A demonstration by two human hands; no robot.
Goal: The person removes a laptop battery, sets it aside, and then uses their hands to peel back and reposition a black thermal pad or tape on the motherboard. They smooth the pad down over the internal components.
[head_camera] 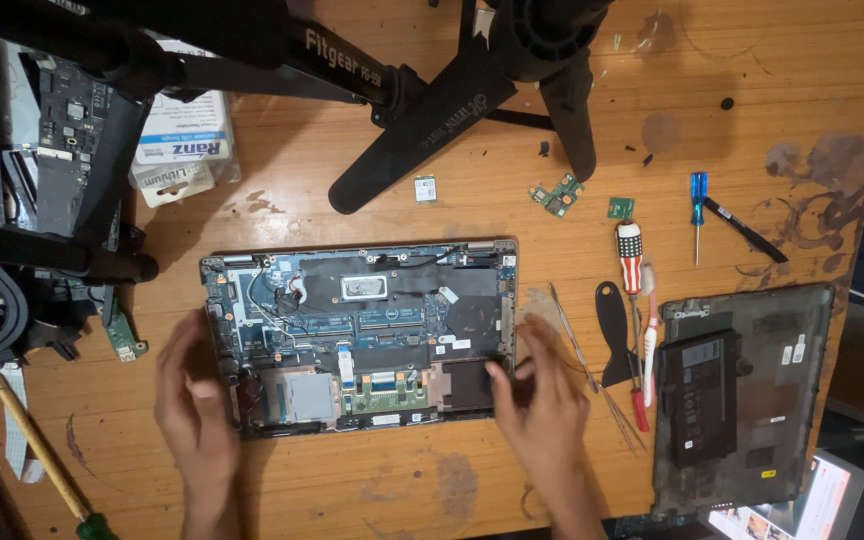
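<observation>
Opened laptop chassis (357, 335) on wooden table (372, 480), left hand (195, 405) at its left edge, fingers spread, holding nothing, right hand (542, 400) touching right corner, unclenched, battery (697, 395) on removed cover (742, 395) nearby

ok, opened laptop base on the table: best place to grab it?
Probably by the two short side edges of the laptop base, coming in from left and right. It lies flat with boards exposed on top; left hand and right hand already flank its front corners.
</observation>
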